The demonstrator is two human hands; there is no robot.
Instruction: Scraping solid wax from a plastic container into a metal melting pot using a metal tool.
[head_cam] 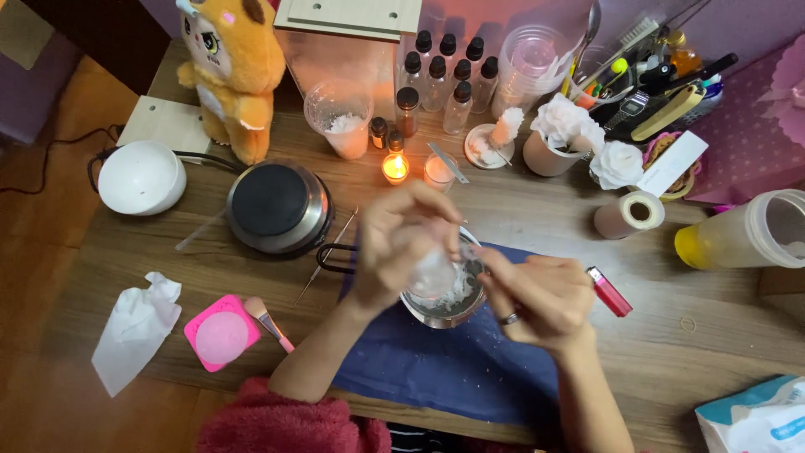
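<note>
Head view: over a small metal pot (444, 309) on a dark blue cloth (436, 361), the left hand (402, 243) grips a clear plastic cup (432, 273), tilted; the right hand (537, 298), fingers pinched narrow, appears to scrape white flakes out. Keeping the cup low over the pot looks wise.

Small metal pot (444, 312) with white flakes, on blue cloth (436, 361).

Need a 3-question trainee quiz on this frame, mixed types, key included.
1. True or false: the candle is lit.
2. The red lighter lies beside which hand? A left B right
3. What does the left hand hold over the metal bowl?

Key: 1 true. 2 B, by the right hand. 3 a clear plastic cup, tipped.
</note>
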